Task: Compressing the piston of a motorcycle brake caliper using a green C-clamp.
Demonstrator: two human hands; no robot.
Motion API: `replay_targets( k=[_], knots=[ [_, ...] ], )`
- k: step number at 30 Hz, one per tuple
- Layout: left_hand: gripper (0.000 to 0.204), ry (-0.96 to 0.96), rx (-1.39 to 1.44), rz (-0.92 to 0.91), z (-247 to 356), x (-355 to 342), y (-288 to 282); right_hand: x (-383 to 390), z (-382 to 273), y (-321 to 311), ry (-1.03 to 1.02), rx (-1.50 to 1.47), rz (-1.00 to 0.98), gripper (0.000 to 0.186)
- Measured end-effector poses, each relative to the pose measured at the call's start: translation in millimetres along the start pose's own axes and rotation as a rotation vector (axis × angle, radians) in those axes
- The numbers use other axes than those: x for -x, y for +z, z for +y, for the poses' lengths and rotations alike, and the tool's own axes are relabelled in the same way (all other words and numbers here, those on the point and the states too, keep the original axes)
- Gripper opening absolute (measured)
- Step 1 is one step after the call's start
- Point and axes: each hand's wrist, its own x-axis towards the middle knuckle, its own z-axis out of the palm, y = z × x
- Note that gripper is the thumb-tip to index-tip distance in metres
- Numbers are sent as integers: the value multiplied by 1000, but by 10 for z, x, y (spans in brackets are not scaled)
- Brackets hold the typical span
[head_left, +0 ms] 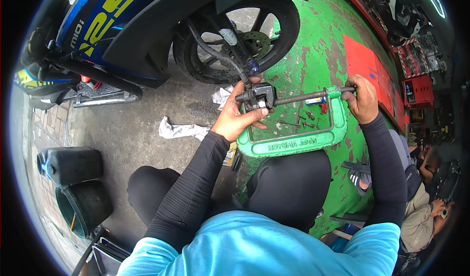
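My left hand (234, 118) is closed around a dark brake caliper (255, 98), thumb along its near side. A hose runs up from it beside the motorcycle's wheel (289, 31). The caliper sits within the jaw of a green C-clamp (293, 147), whose long threaded screw (301, 98) reaches it from the right. My right hand (362, 100) grips the screw's outer end, fingers wrapped around it. The clamp's frame hangs just above my right knee. Between wheel and clamp, the brake disc (257, 43) shows with no caliper over it.
White rags (182, 129) lie on the concrete. Small bolts and a hex key (292, 122) rest on the green floor inside the clamp's outline. A black jerrycan (73, 166) and a dark bucket (85, 207) stand at left. Another person (421, 207) sits at right, near a red toolbox (417, 91).
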Motion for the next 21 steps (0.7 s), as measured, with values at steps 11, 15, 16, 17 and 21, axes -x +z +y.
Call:
replay_targets(
  k=[11,15,16,17,21],
  knots=[
    [77,3,-26,39,72,63,-22,-244,-81,-285,-166,194,-215,22],
    [75,2,-39,7,71,51,-19,-391,-64,-230,-340,307,-114,18],
    [74,15,-37,-2,69,43,-25,-426,-70,-218,-392,346,-121,17],
    [74,2,-39,2,60,42,-23,-460,-76,-218,-425,405,-148,16],
    [74,10,-13,23,27,49,-28,-579,-131,-275,-445,407,-253,14]
  ],
)
